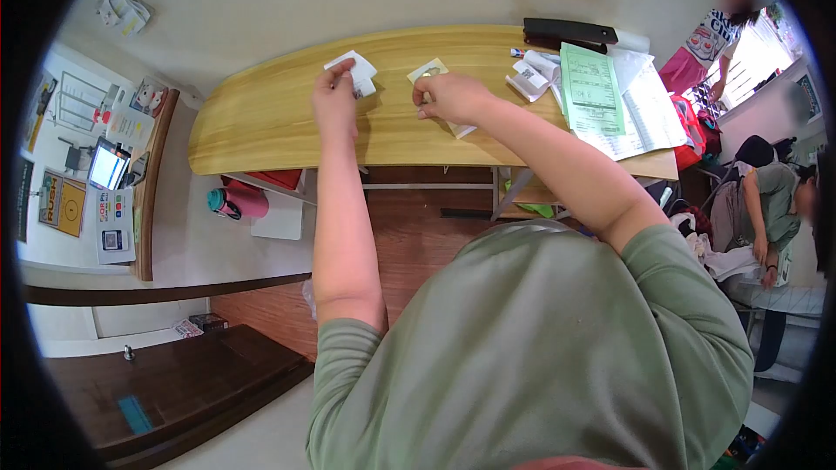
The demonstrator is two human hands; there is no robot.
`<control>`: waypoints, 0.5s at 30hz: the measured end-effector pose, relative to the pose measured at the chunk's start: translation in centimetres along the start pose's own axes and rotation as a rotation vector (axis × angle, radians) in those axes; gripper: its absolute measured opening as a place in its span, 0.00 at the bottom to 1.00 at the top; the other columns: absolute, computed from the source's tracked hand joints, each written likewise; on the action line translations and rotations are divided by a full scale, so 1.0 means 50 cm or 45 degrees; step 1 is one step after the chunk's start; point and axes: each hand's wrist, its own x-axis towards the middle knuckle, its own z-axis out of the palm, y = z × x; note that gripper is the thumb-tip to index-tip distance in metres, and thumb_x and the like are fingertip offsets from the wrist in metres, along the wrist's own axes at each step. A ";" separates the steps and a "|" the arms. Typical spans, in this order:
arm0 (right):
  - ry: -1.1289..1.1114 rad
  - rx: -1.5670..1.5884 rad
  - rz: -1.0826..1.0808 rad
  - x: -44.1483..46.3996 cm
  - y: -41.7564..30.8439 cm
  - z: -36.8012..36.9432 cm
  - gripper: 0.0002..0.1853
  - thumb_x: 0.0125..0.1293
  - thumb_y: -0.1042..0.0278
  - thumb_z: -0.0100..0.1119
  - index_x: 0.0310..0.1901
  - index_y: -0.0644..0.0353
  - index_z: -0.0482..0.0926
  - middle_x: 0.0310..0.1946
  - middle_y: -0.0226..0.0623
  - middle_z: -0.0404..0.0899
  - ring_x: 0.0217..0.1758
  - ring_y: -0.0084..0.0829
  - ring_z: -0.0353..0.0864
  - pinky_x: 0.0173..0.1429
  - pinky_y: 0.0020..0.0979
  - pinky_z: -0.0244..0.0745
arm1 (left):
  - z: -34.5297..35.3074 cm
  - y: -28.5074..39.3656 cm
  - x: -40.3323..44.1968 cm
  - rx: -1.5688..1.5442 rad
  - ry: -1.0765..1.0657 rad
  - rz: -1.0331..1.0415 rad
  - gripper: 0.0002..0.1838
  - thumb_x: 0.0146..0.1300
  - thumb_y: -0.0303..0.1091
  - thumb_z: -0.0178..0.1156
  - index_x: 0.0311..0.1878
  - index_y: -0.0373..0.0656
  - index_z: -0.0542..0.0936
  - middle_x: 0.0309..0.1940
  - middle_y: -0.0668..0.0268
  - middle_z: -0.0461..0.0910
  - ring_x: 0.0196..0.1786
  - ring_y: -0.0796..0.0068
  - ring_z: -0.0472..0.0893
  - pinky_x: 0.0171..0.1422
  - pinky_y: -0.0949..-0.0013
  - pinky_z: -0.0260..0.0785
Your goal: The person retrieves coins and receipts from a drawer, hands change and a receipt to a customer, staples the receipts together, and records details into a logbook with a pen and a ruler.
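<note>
My left hand (pixel 334 103) is closed on a small white paper slip (pixel 362 68) above the wooden table (pixel 279 113). The slip stands out past my fingertips and looks folded or creased. To the right, my right hand (pixel 455 97) pinches a pale yellowish slip of paper (pixel 425 68) that carries a dark mark. A lighter corner of paper shows below this hand, and the fingers hide the middle. Whether that corner belongs to the same piece, I cannot tell.
Right of my hands lie crumpled white papers (pixel 528 80), a green printed form (pixel 594 91) and white sheets (pixel 649 113). A long black object (pixel 570 32) rests at the back edge. A pink tumbler (pixel 244 202) is below left. Two other people are at the right.
</note>
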 end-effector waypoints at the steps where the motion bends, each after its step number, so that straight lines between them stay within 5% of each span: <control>1: -0.033 0.006 0.024 -0.001 -0.005 -0.001 0.16 0.58 0.54 0.70 0.40 0.56 0.83 0.40 0.40 0.85 0.45 0.43 0.83 0.48 0.41 0.76 | 0.007 0.003 -0.003 0.409 0.016 0.254 0.09 0.65 0.24 0.57 0.46 0.36 0.83 0.50 0.51 0.78 0.53 0.53 0.80 0.56 0.59 0.73; 5: -0.170 -0.025 -0.035 0.033 0.026 0.012 0.17 0.58 0.53 0.71 0.38 0.57 0.79 0.37 0.39 0.85 0.43 0.43 0.84 0.46 0.42 0.76 | 0.076 0.008 -0.022 0.848 -0.239 0.572 0.11 0.59 0.33 0.66 0.42 0.37 0.85 0.49 0.53 0.77 0.51 0.47 0.78 0.56 0.54 0.72; 10: 0.052 -0.033 -0.044 0.002 0.017 0.022 0.18 0.57 0.52 0.72 0.36 0.58 0.78 0.33 0.40 0.84 0.41 0.43 0.83 0.45 0.42 0.76 | 0.113 0.016 -0.004 1.047 -0.593 0.299 0.16 0.52 0.37 0.71 0.38 0.36 0.84 0.46 0.53 0.79 0.50 0.49 0.79 0.55 0.54 0.72; 15: -0.147 0.050 -0.081 0.019 0.022 0.011 0.16 0.61 0.55 0.68 0.39 0.58 0.76 0.30 0.37 0.82 0.36 0.37 0.81 0.40 0.40 0.74 | 0.119 -0.001 0.021 0.933 -0.656 0.022 0.14 0.53 0.37 0.72 0.35 0.36 0.83 0.35 0.57 0.82 0.38 0.61 0.81 0.45 0.60 0.73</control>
